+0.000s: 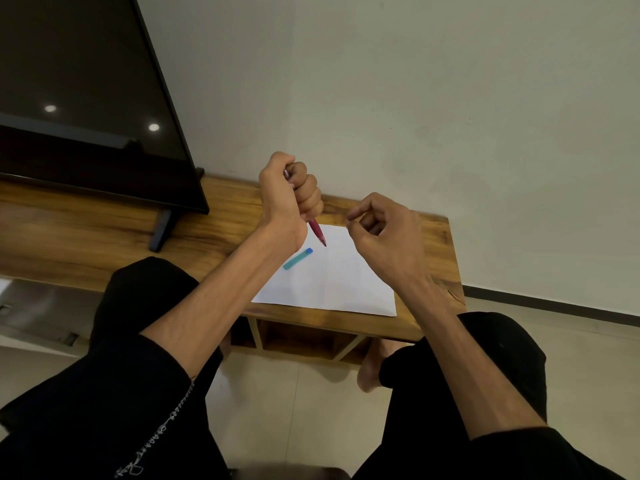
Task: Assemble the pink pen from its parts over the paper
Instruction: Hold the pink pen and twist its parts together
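My left hand (289,192) grips the pink pen (318,233) in a fist above the far left corner of the white paper (332,282). The pen's tip points down and to the right, and its top end shows between my curled fingers. My right hand (384,226) hovers over the paper's far right corner. Its thumb and forefinger are brought together, and I cannot tell whether a small part sits between them. A teal and blue pen cap (298,258) lies on the paper near its left edge.
The paper lies on a low wooden bench (429,306) set against a white wall. A black television (86,109) on a stand (161,233) occupies the bench's left side. My knees in black cloth frame the bench, above a tiled floor.
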